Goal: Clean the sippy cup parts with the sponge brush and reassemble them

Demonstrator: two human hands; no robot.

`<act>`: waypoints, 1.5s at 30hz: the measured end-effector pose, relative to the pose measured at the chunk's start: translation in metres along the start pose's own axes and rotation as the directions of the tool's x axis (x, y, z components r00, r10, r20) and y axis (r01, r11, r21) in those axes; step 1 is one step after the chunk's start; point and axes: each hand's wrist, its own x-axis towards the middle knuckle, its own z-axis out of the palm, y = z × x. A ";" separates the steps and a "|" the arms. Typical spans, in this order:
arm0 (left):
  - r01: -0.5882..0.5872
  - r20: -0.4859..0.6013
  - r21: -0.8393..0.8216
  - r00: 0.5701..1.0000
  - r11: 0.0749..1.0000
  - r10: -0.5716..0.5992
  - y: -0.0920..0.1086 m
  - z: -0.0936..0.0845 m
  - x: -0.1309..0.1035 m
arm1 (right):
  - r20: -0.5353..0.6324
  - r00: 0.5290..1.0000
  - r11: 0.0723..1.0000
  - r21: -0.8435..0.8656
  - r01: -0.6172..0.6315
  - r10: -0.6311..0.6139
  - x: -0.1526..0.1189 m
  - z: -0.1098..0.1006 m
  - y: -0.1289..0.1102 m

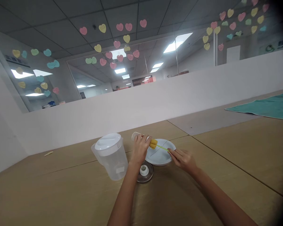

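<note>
My left hand [141, 147] is wrapped round a clear, pale cylindrical vessel [134, 135], most of it hidden by the fingers. A yellow sponge head [153, 144] shows at the vessel's right end; how far it reaches inside I cannot tell. From the sponge a thin yellow-green handle [163, 147] runs to my right hand [182, 159], whose fingers are closed on its end. Under both hands lies a white plate [159, 161] with dividing ridges. Below my left wrist sits a dark round disc [149, 177] with a white raised centre [144, 170].
A translucent pitcher [115, 163] with a white lid stands left of my left hand. A small pale strip [48, 153] lies at the far left of the wooden table [61, 194]. A teal cloth [269, 106] lies at the right, and a low white wall [155, 100] bounds the back.
</note>
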 end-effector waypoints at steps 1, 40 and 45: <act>0.006 -0.006 0.001 1.000 1.000 -0.006 0.000 0.000 0.000 | 0.003 1.000 1.000 -0.007 0.001 -0.001 0.000 -0.001 0.001; 0.254 0.331 -0.710 0.944 0.656 -0.008 0.045 -0.033 0.003 | 0.727 0.255 0.703 -0.413 -0.579 0.638 -0.010 0.007 0.016; 0.211 0.426 -0.721 0.886 0.660 0.182 0.056 -0.035 0.002 | 0.741 0.237 0.699 -0.404 -0.590 0.628 -0.008 0.007 0.015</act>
